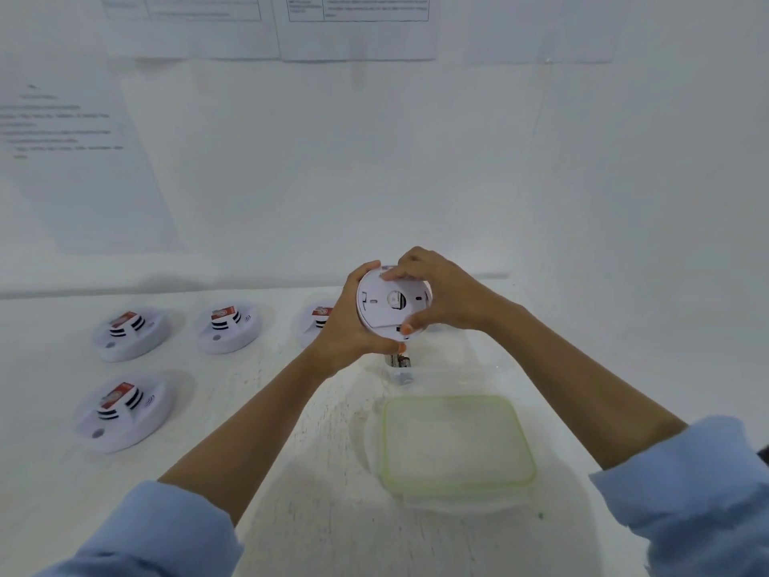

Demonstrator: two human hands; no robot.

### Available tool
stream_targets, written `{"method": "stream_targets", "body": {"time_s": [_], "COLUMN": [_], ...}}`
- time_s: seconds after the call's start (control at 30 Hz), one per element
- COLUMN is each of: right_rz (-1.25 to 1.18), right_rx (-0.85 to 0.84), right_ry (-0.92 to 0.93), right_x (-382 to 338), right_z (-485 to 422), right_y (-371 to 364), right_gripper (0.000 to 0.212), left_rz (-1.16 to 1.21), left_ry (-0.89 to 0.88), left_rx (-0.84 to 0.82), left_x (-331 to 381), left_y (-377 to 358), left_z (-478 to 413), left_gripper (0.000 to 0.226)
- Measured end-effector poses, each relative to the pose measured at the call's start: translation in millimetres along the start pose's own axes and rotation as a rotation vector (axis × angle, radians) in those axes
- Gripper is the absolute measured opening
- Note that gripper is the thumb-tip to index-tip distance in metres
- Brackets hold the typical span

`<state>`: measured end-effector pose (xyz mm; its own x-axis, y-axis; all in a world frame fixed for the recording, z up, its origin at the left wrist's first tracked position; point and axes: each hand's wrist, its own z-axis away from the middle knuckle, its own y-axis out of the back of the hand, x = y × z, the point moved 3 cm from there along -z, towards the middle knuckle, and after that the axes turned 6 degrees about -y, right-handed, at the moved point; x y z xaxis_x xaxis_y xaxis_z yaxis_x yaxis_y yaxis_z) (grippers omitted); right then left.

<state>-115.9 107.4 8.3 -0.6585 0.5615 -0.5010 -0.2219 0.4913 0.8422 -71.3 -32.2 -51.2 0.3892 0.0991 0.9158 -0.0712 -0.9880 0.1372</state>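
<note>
Both hands clasped a round white smoke detector (387, 304) above the table, its back to the camera. The left hand (347, 326) curled round its left rim and the right hand (441, 293) pinched its top and lower edges. Nearest lay a green-rimmed lid (455, 441). Beyond it, a clear tub (462, 370) held small batteries (400, 361), just below the detector. Four more detectors (129, 333) sat to the left.

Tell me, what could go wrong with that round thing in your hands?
The detector is held above the table by the left hand and right hand; it might slip and drop onto the battery-like bits below. The right fingertips press its back; forcing that could crack the plastic.
</note>
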Motion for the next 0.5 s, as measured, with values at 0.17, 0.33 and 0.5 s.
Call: {"method": "stream_targets", "body": {"time_s": [0.17, 0.33, 0.5], "right_rz": [-0.024, -0.062, -0.082], "right_rx": [-0.015, -0.005, 0.059], "right_ry": [-0.008, -0.015, -0.050], "right_x": [5.9, 10.7, 10.7], "right_z": [2.5, 5.0, 1.9], "right_y": [-0.9, -0.8, 2.8], "right_gripper": [0.070, 0.068, 0.067], "left_rz": [-0.010, 0.001, 0.000], "left_ry": [-0.020, -0.027, -0.035], "left_rx": [0.022, 0.016, 0.023], "left_x": [-5.5, -9.1, -10.7], "left_y": [-5.2, -6.4, -8.1], "left_z": [-1.8, -7.3, -11.5], "left_gripper": [0.102, 0.102, 0.108]}}
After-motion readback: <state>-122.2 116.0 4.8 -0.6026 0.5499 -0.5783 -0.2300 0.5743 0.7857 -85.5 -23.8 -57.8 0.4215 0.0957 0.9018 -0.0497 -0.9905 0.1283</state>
